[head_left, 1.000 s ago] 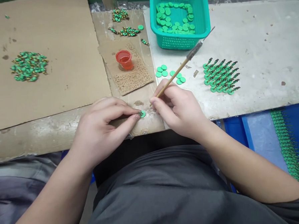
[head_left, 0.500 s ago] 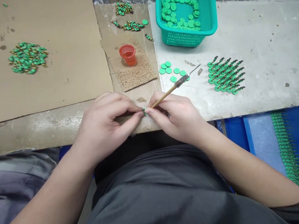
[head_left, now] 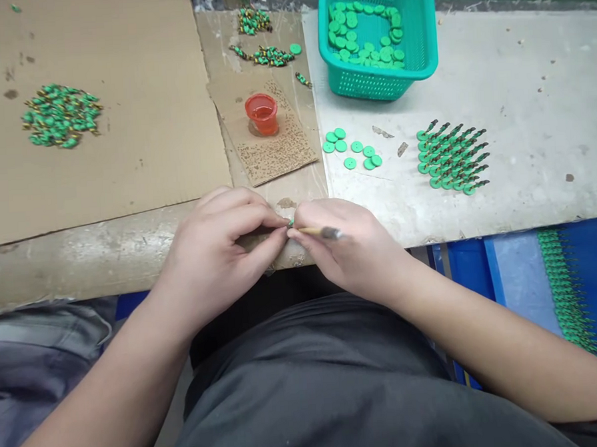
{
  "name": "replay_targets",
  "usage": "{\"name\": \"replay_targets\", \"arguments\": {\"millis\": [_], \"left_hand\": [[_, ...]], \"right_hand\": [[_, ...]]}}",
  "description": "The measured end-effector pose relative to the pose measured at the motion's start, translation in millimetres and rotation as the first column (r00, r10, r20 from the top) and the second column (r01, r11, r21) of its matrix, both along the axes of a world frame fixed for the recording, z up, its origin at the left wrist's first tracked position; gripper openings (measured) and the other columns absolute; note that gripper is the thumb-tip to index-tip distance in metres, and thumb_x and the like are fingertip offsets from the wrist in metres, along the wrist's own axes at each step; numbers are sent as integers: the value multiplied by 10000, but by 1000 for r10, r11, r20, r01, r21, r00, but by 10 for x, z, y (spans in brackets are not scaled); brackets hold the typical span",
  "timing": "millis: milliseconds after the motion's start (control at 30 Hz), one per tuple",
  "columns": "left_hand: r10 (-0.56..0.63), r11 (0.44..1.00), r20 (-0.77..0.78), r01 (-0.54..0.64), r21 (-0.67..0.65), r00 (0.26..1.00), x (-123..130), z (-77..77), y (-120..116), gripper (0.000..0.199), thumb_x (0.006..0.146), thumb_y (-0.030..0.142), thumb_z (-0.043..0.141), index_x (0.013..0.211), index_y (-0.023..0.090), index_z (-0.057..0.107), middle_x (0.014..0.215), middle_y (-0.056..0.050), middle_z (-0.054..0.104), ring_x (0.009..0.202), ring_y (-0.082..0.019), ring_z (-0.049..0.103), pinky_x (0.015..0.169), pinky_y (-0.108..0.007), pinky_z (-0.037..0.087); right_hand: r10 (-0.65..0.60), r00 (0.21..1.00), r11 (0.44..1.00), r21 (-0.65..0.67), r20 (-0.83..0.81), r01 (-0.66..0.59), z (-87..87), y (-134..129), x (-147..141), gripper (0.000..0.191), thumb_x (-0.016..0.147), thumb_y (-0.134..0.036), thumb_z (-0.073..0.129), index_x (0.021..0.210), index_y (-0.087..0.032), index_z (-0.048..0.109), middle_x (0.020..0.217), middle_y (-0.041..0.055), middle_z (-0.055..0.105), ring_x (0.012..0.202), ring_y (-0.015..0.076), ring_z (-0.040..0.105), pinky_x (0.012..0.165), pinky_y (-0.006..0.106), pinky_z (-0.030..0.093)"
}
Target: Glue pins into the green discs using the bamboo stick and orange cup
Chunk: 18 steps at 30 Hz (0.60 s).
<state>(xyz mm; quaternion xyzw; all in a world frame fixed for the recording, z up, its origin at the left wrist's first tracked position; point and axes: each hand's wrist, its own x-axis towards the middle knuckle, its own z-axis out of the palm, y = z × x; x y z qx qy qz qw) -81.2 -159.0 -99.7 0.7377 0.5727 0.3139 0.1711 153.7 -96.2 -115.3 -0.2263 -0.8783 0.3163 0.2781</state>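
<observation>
My left hand [head_left: 219, 244] is closed, thumb and forefinger pinching a small green-and-brown piece [head_left: 291, 222] over the table's front edge. Most of that piece is hidden by the fingertips. Close beside it, my right hand [head_left: 357, 244] is closed round a thin wooden-handled tool [head_left: 309, 230] with a dark wrapped end. The tool points back over the right hand, and its thin tip is blurred. The right fingertips meet the left ones at the piece; whether they also grip it I cannot tell.
A red cup of liquid [head_left: 262, 114] stands on speckled cardboard [head_left: 280, 159]. Behind are a green basket [head_left: 376, 86] of discs and loose green discs [head_left: 356, 146]. Rows of discs with dark pieces [head_left: 452, 159] stand right; a heap of small parts [head_left: 63, 116] lies left.
The tool has swung from pointing up and right to lying nearly flat over my right hand. Both hands stay together at the small piece. The whole view has shifted slightly.
</observation>
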Motion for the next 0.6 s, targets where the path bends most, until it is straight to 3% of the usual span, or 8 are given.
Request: {"name": "replay_targets", "arguments": {"millis": [133, 233, 300, 400, 500, 600], "left_hand": [[21, 1000, -8, -21, 3, 1000, -1, 14, -32, 220, 1148, 393, 751, 1018, 297, 899, 1007, -25, 880, 968, -220, 816, 938, -396, 602], [41, 999, -10, -41, 7, 999, 4, 36, -90, 201, 1165, 402, 757, 1089, 324, 926, 1065, -10, 910, 1002, -222, 845, 978, -386, 629], [68, 998, 16, -68, -7, 998, 28, 49, -125, 176, 1163, 379, 762, 1144, 316, 925, 1121, -3, 925, 1024, -210, 855, 1004, -366, 644], [104, 994, 89, -100, -45, 991, 101, 57, -141, 176, 1137, 380, 801, 1244, 299, 914, 1156, -4, 925, 996, -184, 841, 970, -331, 654], [150, 987, 179, -138, -77, 972, 176, 86, -110, 163, 1107, 435, 846, 1131, 298, 933, 1114, -15, 926, 1008, -186, 847, 959, -308, 666], [261, 954, 388, -174, -245, 884, 208, 207, -66, 282, 1060, 564, 907, 1019, 287, 940, 1071, -42, 935, 966, -205, 873, 870, -286, 700]], "right_hand": [[-118, 988, 991, -75, -97, 111, 39, -31, 61, 236, 1267, -220, 602, 1049, -272, 676, 1006, 32, 798, 947, 224, 793, 913, 362, 652], [-361, 910, 919, -242, -201, 311, 76, -44, 209, 184, 1218, -234, 710, 1036, -262, 706, 1003, 21, 786, 886, 197, 813, 834, 326, 678], [-458, 856, 867, -331, -239, 372, 74, -39, 317, 159, 1189, -250, 755, 1035, -260, 712, 995, 12, 770, 833, 180, 808, 765, 302, 675], [-464, 850, 860, -358, -248, 365, 39, -27, 419, 147, 1168, -253, 767, 1028, -257, 721, 966, 5, 762, 793, 170, 798, 731, 290, 663], [-441, 864, 875, -331, -242, 353, 12, -29, 441, 139, 1161, -246, 755, 1024, -255, 733, 960, 14, 777, 800, 180, 806, 752, 301, 668], [-430, 872, 886, -294, -233, 359, 5, -35, 437, 143, 1160, -240, 739, 1018, -255, 739, 959, 25, 796, 801, 192, 808, 747, 309, 662]]}}
